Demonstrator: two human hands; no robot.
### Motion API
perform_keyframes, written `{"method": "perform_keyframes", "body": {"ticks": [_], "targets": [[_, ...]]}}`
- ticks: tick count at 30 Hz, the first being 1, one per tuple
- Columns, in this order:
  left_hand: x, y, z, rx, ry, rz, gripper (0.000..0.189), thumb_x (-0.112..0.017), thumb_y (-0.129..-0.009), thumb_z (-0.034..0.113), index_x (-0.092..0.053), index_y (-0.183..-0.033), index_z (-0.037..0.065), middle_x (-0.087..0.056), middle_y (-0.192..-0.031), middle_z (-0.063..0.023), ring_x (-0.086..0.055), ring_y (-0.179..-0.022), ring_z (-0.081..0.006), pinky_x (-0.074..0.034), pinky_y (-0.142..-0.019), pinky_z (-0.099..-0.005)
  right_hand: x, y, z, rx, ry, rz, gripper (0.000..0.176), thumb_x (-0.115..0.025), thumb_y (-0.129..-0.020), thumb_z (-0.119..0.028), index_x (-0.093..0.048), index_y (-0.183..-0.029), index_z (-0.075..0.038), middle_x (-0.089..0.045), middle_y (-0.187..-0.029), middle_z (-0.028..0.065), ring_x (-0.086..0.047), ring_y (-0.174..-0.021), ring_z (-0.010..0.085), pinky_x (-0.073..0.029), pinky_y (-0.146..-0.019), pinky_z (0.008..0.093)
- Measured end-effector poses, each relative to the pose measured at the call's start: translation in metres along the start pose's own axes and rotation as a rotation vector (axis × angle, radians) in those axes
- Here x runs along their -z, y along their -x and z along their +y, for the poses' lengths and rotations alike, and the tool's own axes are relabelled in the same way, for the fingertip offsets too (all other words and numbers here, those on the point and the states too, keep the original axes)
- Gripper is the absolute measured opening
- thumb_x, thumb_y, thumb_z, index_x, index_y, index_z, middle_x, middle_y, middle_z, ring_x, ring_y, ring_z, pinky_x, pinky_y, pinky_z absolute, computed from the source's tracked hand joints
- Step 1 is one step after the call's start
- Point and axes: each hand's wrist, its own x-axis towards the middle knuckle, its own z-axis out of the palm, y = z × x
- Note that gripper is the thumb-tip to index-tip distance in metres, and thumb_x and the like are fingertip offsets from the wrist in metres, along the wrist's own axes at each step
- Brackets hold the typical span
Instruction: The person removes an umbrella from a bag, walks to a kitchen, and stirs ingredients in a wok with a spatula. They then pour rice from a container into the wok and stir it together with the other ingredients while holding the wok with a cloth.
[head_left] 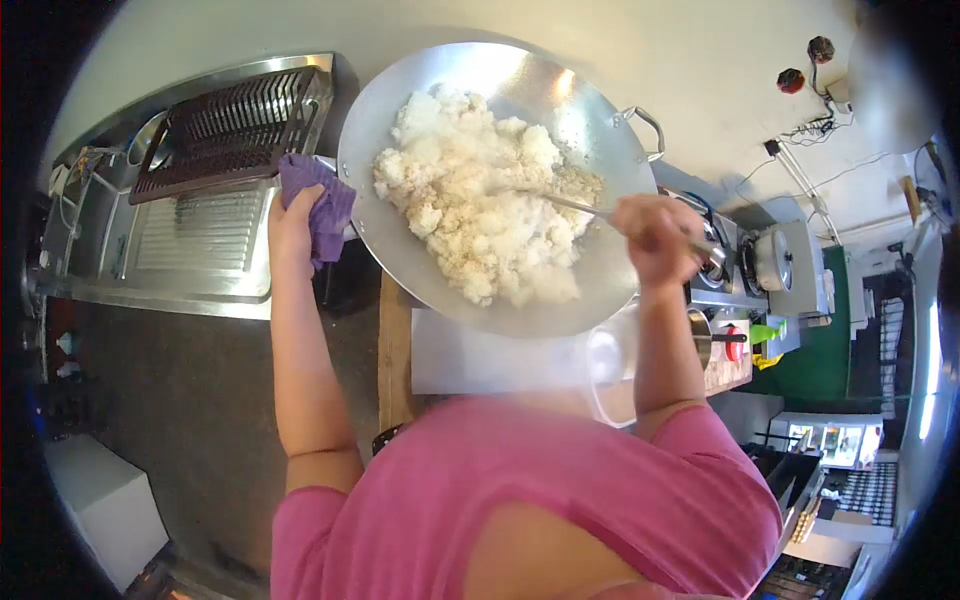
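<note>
A large metal wok (400, 250) holds a big clumpy heap of white cooked rice (490, 235), with steam hazing over it. My left hand (296, 208) is closed on a folded purple cloth (332, 222) at the wok's left handle, which the cloth mostly covers. My right hand (658, 236) is wrapped around the handle of a long metal cooking utensil (580, 206). The utensil's head is buried in the rice, so its shape is hidden. On the wok's right rim the loop handle (645, 132) is bare.
To the left is a steel sink counter (200, 240) with a dark dish rack (225, 130). Below the wok lie a translucent sheet (480, 355) and a clear container (608, 375) on a wooden table (395, 350). A lidded pot (772, 260) stands on a stove to the right.
</note>
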Motion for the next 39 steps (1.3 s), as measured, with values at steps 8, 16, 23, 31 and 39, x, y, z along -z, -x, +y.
{"method": "perform_keyframes", "body": {"ticks": [8,16,23,31,39], "targets": [[-0.003,0.002,0.001,-0.063,-0.063,0.06,0.051,-0.07,-0.078,0.015,-0.044,-0.118,-0.004,-0.06,-0.107,-0.0172,-0.064,-0.089,-0.0212,-0.053,-0.076,-0.0324,0.005,0.027,-0.011,0.045,0.022,-0.132,0.043,-0.057,-0.088,-0.038,-0.056,-0.067,-0.001,-0.056,-0.062,0.0103,-0.047,-0.049,0.0181,-0.036,-0.044,0.0344],[0.002,0.002,-0.005,-0.151,-0.042,0.038,0.061,-0.07,-0.078,0.011,-0.035,-0.128,0.006,-0.057,-0.11,-0.0199,-0.061,-0.093,-0.0222,-0.052,-0.078,-0.0328,0.049,-0.167,-0.042,0.055,-0.37,0.523,0.031,-0.048,-0.096,-0.022,-0.036,-0.068,-0.014,-0.03,-0.055,0.0019,-0.029,-0.049,0.0153,-0.03,-0.05,0.0342],[0.003,0.0,-0.007,-0.15,-0.044,0.048,0.058,-0.069,-0.077,0.008,-0.037,-0.126,0.006,-0.059,-0.105,-0.015,-0.061,-0.09,-0.0189,-0.05,-0.077,-0.0312,0.055,-0.331,0.182,-0.244,-0.125,0.783,0.02,-0.056,-0.09,-0.022,-0.048,-0.083,-0.006,-0.045,-0.064,0.0073,-0.051,-0.059,0.0226,-0.045,-0.059,0.0436],[-0.005,0.009,-0.005,-0.165,-0.006,0.112,0.057,-0.068,-0.076,0.005,-0.041,-0.126,0.005,-0.057,-0.106,-0.0127,-0.059,-0.09,-0.0195,-0.05,-0.079,-0.0308,-0.03,-0.325,0.198,-0.537,-0.603,0.015,0.026,-0.048,-0.093,-0.015,-0.036,-0.069,-0.011,-0.032,-0.054,0.0019,-0.033,-0.048,0.0176,-0.034,-0.052,0.0366],[-0.007,0.018,-0.002,-0.148,-0.001,0.114,0.055,-0.067,-0.078,0.005,-0.04,-0.126,0.005,-0.057,-0.109,-0.0141,-0.059,-0.094,-0.0191,-0.05,-0.079,-0.0311,-0.05,-0.153,0.033,0.139,-0.504,-0.72,0.041,-0.051,-0.092,-0.025,-0.033,-0.058,-0.013,-0.032,-0.051,-0.0017,-0.029,-0.046,0.014,-0.026,-0.051,0.0315]]}}
